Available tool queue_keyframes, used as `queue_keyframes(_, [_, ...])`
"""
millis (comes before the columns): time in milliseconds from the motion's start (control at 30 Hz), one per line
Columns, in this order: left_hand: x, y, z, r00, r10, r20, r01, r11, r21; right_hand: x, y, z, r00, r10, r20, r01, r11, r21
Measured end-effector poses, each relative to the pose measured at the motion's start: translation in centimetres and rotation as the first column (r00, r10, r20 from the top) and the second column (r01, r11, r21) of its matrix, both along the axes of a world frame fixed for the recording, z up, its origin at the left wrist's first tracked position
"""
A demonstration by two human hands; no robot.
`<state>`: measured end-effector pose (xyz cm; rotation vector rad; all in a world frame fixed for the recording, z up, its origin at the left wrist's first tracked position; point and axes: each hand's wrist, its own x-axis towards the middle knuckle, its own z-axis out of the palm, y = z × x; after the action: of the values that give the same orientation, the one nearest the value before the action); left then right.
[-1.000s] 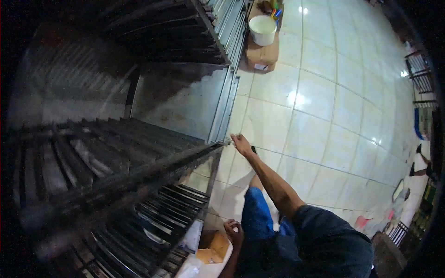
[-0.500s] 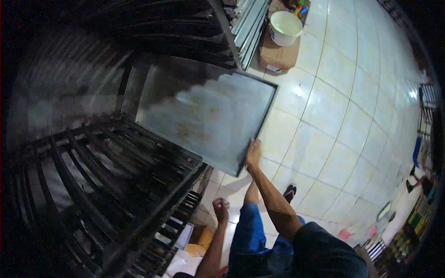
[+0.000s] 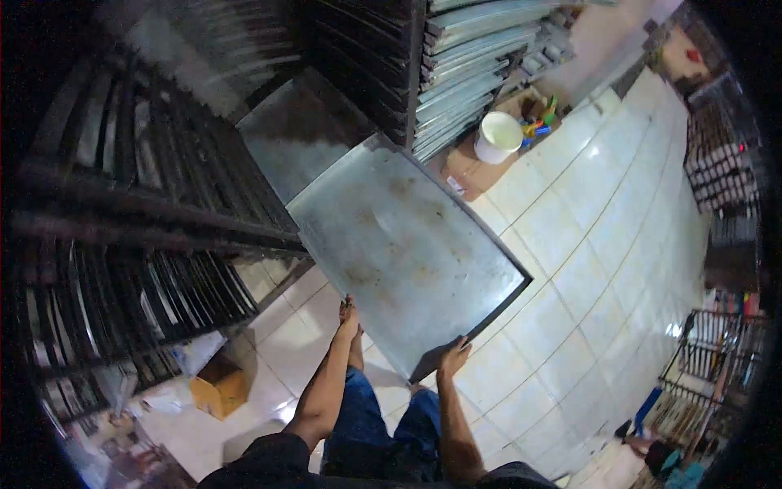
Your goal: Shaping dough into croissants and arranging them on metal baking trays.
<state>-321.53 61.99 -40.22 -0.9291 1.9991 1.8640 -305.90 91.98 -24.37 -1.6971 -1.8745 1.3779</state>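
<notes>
A large, flat grey metal tray with a low rim and brownish stains extends out of a dark metal rack. My left hand is closed at the tray's left side edge, its fingers partly hidden by the rim. At the near edge, close to the near corner, my right hand grips the rim with the thumb on top. Behind the tray's far edge, a second flat metal sheet lies in shadow between the slatted rack sides.
Stacked metal trays fill a rack at the far side. Beside them a white bucket stands on a cardboard box. Another box sits on the floor at lower left. Pale tiles cover the floor; more racks line the right.
The tray has come farther out of the rack, toward me. My left hand has moved from beside the rack onto the tray's side edge. My right hand stays on the near rim. The view has turned.
</notes>
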Motion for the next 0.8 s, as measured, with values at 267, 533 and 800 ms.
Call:
queue_keyframes(267, [14.9, 14.6, 1.4, 0.965, -0.204, 0.167, 0.236, 0.950, -0.202, 16.4, 12.4, 3.9, 0.984, -0.175, 0.015, 0.175, 0.967, -0.184])
queue_keyframes(533, [13.6, 19.4, 9.4, 0.921, 0.109, 0.374, -0.306, 0.796, 0.522, 20.7, 15.4, 2.9, 0.969, -0.182, -0.166, 0.142, 0.964, -0.226])
queue_keyframes(800, [2.8, 15.0, -3.4, 0.981, 0.144, 0.130, -0.194, 0.696, 0.691, 20.6, 12.1, 11.2, 0.964, -0.263, -0.041, 0.239, 0.922, -0.304])
